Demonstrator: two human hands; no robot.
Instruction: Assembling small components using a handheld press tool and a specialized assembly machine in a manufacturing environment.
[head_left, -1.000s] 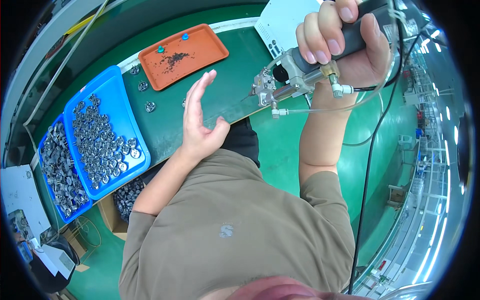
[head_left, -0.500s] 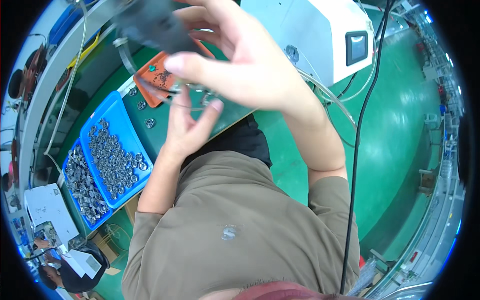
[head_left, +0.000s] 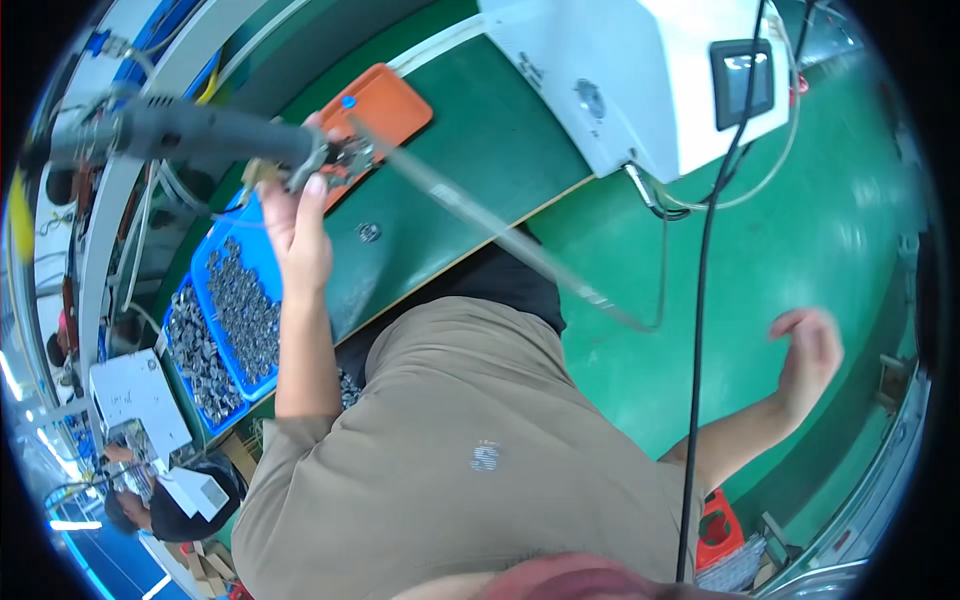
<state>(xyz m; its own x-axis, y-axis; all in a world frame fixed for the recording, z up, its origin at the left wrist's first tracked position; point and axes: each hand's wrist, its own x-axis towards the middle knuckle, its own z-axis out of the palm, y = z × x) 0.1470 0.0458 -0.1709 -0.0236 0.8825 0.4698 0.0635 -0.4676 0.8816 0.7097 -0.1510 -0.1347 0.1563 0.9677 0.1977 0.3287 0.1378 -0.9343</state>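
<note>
My left hand (head_left: 299, 235) is raised over the green bench, its thumb and fingers closed on a small metal part (head_left: 303, 178). Right by those fingertips is the nose of a dark grey cylindrical power tool (head_left: 215, 135), which reaches in from the upper left. Its nose partly hides what I hold, so the part's exact shape cannot be made out. Far off to the right, over the floor, my right hand (head_left: 812, 357) has loosely curled, slightly blurred fingers that stand apart. Nothing shows in it.
Behind the left hand lies an orange tray (head_left: 408, 100). Blue trays (head_left: 262, 245) of metal parts stand left, and one loose part (head_left: 369, 232) lies on the bench. A blurred clear hose (head_left: 480, 218) crosses the middle. A white machine (head_left: 640, 90) and a black cable (head_left: 705, 300) are right.
My right hand has left the power tool and swung far right. The tool has shifted left and lies level beside my left hand, which has moved left and up. The view has turned slightly.
</note>
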